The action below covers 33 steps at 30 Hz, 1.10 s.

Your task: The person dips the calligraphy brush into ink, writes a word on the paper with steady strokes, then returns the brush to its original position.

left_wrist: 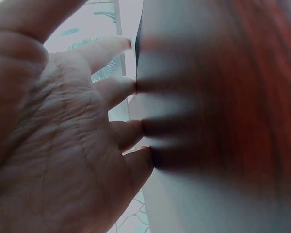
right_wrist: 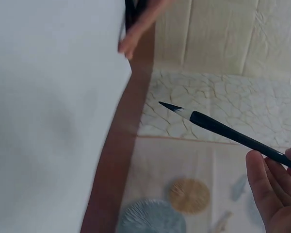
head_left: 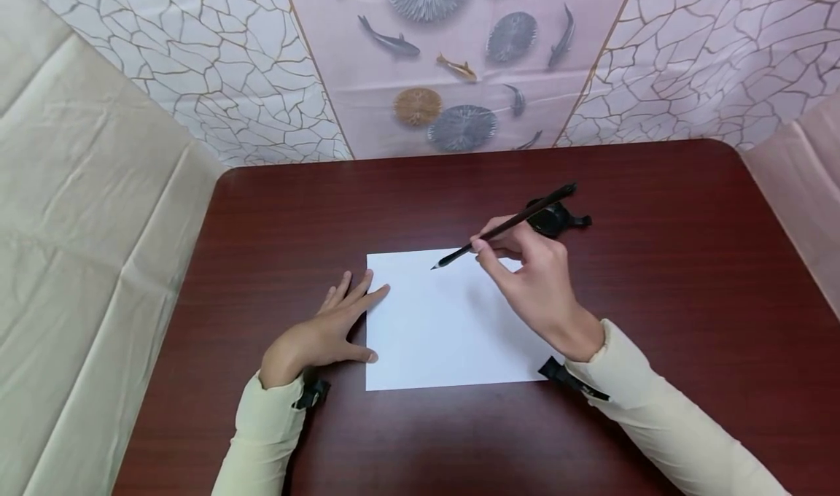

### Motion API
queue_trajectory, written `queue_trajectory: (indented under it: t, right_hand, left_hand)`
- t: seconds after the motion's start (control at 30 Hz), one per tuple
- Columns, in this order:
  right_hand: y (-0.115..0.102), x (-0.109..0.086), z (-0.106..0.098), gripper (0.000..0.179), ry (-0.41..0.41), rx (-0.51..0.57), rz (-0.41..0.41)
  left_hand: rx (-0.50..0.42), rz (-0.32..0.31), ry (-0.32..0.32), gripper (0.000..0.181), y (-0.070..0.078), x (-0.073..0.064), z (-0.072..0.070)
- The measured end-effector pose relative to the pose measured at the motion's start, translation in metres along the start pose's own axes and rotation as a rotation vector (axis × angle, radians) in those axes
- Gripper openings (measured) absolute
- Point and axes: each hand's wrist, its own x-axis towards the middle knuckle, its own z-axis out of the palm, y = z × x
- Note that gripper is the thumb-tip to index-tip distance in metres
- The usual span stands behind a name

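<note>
A sheet of white paper [head_left: 426, 328] lies flat on the dark red table. At its left edge rests my left hand [head_left: 321, 339], fingers spread, with the thumb and index fingertip on the paper. In the left wrist view the palm of the left hand [left_wrist: 63, 126] shows, its fingertips down at the table. Over the paper's upper right, my right hand [head_left: 534, 284] pinches a dark-handled ink brush [head_left: 505, 225]. In the right wrist view the brush [right_wrist: 223, 130] shows a white tuft with a black tip, apart from the paper; part of the right hand [right_wrist: 276, 194] is at the edge.
A small black inkwell-like object [head_left: 551, 220] with a short spout or handle stands behind the right hand, partly hidden by it. The dark red table [head_left: 295, 211] extends around the paper. Patterned cloth [head_left: 459, 80] hangs along its far side, and plain cream cloth [head_left: 85, 262] on the left.
</note>
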Motion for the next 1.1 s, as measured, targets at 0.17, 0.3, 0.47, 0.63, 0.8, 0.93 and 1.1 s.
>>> queue_trajectory:
  t: [0.17,0.3,0.47,0.63,0.8,0.93,1.1]
  right_hand:
    - [0.006,-0.005,0.018,0.013,-0.033,0.044,0.025]
    - [0.012,-0.009,0.028,0.012,-0.041,0.091,0.014]
    - [0.016,-0.013,0.038,0.012,-0.045,0.13,0.006]
    - [0.016,-0.017,0.042,0.014,-0.076,0.094,0.027]
    - [0.016,-0.022,0.043,0.015,-0.083,0.057,0.04]
    - [0.018,-0.025,0.045,0.015,-0.081,0.06,0.022]
    - [0.018,-0.029,0.046,0.016,-0.086,0.064,0.006]
  left_hand:
    - [-0.001,-0.022,-0.008,0.113,0.0,0.002,0.002]
    - [-0.016,-0.053,-0.007,0.118,0.0,0.003,0.004]
    - [-0.014,-0.066,-0.003,0.118,0.001,0.003,0.002]
    - [-0.013,-0.058,-0.002,0.117,0.002,0.003,0.001]
    - [-0.023,-0.05,0.002,0.116,0.003,0.003,0.001]
    - [-0.02,-0.051,0.001,0.116,0.002,0.003,0.001]
    - [-0.012,-0.044,0.003,0.116,0.002,0.003,0.001]
